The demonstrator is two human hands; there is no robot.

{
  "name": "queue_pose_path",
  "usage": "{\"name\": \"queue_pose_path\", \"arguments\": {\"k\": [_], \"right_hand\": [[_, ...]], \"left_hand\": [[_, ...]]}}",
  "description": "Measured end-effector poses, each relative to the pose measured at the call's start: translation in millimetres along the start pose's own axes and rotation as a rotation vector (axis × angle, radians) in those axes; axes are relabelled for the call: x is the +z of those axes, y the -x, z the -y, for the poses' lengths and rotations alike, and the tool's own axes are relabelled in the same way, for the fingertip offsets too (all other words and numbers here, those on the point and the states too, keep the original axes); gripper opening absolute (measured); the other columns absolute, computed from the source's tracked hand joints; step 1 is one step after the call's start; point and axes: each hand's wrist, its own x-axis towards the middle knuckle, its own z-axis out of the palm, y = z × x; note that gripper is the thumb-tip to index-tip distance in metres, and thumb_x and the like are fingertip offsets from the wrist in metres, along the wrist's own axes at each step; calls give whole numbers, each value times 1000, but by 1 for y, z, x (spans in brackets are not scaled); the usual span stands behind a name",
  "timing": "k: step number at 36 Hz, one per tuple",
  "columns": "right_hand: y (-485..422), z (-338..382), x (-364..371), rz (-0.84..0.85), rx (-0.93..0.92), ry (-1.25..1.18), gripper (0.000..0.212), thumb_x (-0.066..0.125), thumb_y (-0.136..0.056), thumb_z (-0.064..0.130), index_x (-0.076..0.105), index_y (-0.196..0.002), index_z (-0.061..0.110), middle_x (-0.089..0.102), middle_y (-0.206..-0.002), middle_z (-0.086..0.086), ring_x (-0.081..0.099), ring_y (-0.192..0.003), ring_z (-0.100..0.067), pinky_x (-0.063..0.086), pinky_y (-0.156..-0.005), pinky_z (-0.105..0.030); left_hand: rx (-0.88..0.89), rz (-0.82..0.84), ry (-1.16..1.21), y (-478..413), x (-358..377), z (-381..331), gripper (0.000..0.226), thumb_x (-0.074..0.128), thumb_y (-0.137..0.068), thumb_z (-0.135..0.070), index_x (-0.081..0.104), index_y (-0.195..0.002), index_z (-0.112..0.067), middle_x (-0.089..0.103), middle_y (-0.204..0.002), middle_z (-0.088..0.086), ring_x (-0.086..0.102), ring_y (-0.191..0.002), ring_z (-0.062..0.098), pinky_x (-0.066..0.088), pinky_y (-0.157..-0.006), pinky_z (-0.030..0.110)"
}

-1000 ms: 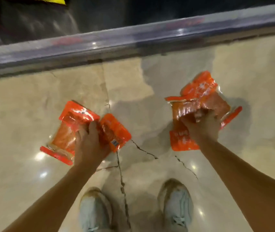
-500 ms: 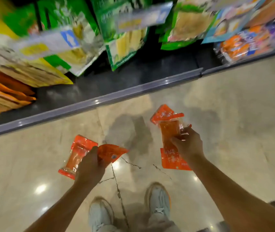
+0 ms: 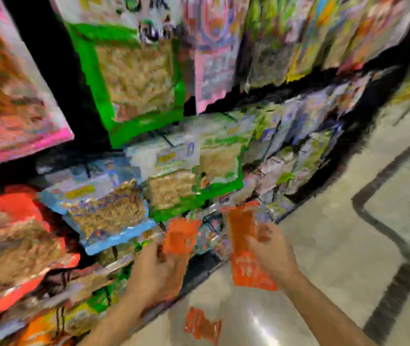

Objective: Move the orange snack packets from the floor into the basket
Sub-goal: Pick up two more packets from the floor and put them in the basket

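Observation:
The view is heavily blurred. My left hand [image 3: 155, 273] is closed on orange snack packets [image 3: 180, 237], held up in front of the shop shelves. My right hand [image 3: 273, 250] grips another bunch of orange snack packets [image 3: 245, 248] that hangs down past the wrist. One more orange packet [image 3: 202, 324] shows low between my forearms, over the pale floor; whether it lies there or is falling I cannot tell. No basket is in view.
Shelves [image 3: 164, 236] packed with hanging snack bags fill the left and top: pink, green, blue and red packs. Pale glossy floor [image 3: 336, 245] lies to the right, with a dark band [image 3: 398, 258] running across it.
My view has swung up from the floor to the shelves. Both hands have risen with their packets, and one orange packet now shows below them.

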Motion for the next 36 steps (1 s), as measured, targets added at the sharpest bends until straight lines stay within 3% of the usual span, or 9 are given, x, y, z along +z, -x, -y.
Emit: {"name": "queue_pose_path", "arguments": {"k": [2, 5, 9, 13, 18, 22, 26, 32, 36], "right_hand": [[15, 33, -42, -63, -63, -62, 13, 75, -70, 23, 65, -78, 22, 72, -67, 7, 64, -60, -7, 55, -63, -36], [44, 70, -101, -171, -123, -87, 22, 73, -78, 4, 62, -77, 23, 69, -68, 2, 60, -52, -3, 52, -52, -26], [94, 94, -176, -314, -182, -54, 24, 74, -76, 1, 60, -81, 20, 69, -64, 11, 60, -55, -1, 50, -54, -22], [152, 99, -237, -453, -165, -49, 21, 76, -78, 14, 62, -90, 23, 73, -87, 4, 72, -78, -14, 60, -68, -36], [213, 77, -306, -592, -83, -71, 28, 76, -82, 22, 63, -107, 24, 70, -109, 1, 70, -96, -19, 60, -85, -47], [254, 49, -358, -686, -37, -96, 30, 76, -83, 28, 57, -106, 34, 67, -113, 5, 68, -99, -15, 59, -88, -44], [291, 13, -416, -747, -3, -171, 34, 76, -83, 25, 60, -113, 28, 70, -111, 7, 70, -98, -13, 60, -88, -43], [334, -51, -508, -887, -8, -168, 23, 78, -81, 24, 62, -93, 36, 72, -86, 17, 68, -83, 7, 56, -74, -22], [355, -98, -575, -956, 12, -154, 21, 78, -82, 25, 62, -91, 35, 71, -90, 16, 69, -84, 2, 54, -69, -18]], "left_hand": [[59, 17, 87, 6, -18, -53, 17, 71, -85, -8, 66, -100, -11, 71, -88, 6, 63, -79, 19, 47, -72, 33], [189, 12, 214, 21, -33, -120, 17, 73, -82, -3, 67, -91, -16, 73, -85, 4, 65, -72, 16, 54, -74, 33], [437, 39, 289, 42, -28, -188, 26, 77, -77, 2, 65, -94, -14, 70, -82, -3, 63, -66, -5, 45, -61, 4], [573, 196, 336, 72, -4, -237, 28, 78, -79, -7, 69, -92, -30, 76, -92, -2, 71, -88, 13, 53, -79, 24], [711, 360, 343, 116, 48, -287, 29, 78, -80, -9, 71, -93, -33, 77, -94, -6, 73, -89, 13, 55, -77, 23], [762, 455, 366, 156, 102, -324, 24, 77, -78, 0, 71, -95, -17, 78, -89, 0, 72, -83, 16, 55, -75, 21], [793, 552, 374, 202, 158, -363, 24, 77, -77, 2, 70, -94, -15, 76, -92, 8, 69, -83, 21, 55, -79, 32], [913, 627, 310, 264, 264, -417, 25, 80, -75, -4, 73, -85, -25, 77, -82, -12, 69, -69, -2, 49, -60, 7], [864, 722, 319, 314, 338, -452, 25, 80, -76, -23, 72, -93, -39, 77, -92, -8, 73, -83, 12, 57, -68, 23]]}}
